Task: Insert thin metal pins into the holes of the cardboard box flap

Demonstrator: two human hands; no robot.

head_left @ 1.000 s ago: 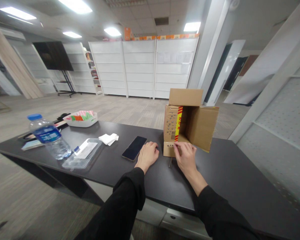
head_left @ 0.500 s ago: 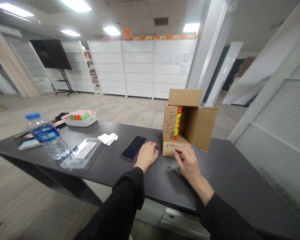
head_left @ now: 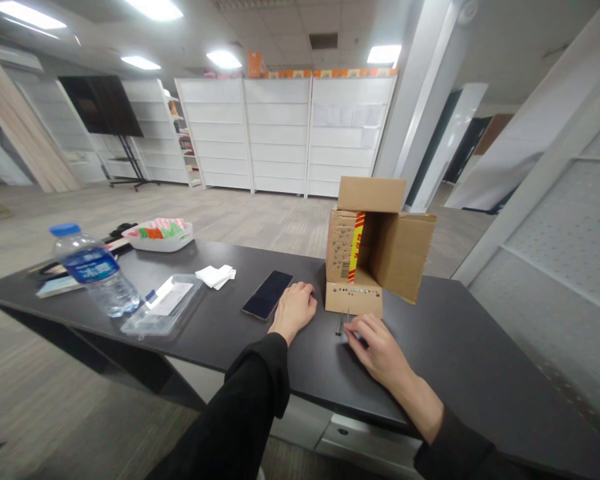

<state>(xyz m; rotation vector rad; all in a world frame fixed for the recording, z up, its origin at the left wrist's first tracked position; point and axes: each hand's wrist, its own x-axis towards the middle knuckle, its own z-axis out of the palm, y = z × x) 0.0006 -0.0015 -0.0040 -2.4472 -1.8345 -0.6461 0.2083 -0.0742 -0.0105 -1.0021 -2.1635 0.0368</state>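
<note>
Head view: right hand [head_left: 379,348] closed in a fingertip pinch on a thin, straight metal rod [head_left: 349,316], just in front of the near flap of the open brown cardboard box [head_left: 343,250]. Second thin metal rod [head_left: 339,325] just left. Left hand [head_left: 296,307] palm-down on the dark table [head_left: 445,327], relaxed, beside the black phone [head_left: 269,295]. Handling: probably best to pinch lightly at the near end, far tip free, wrist low, clear of the second rod.

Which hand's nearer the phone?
Left. The left hand is right beside the phone, at its right edge; the right hand is farther off to the right, just in front of the cardboard box.
</note>
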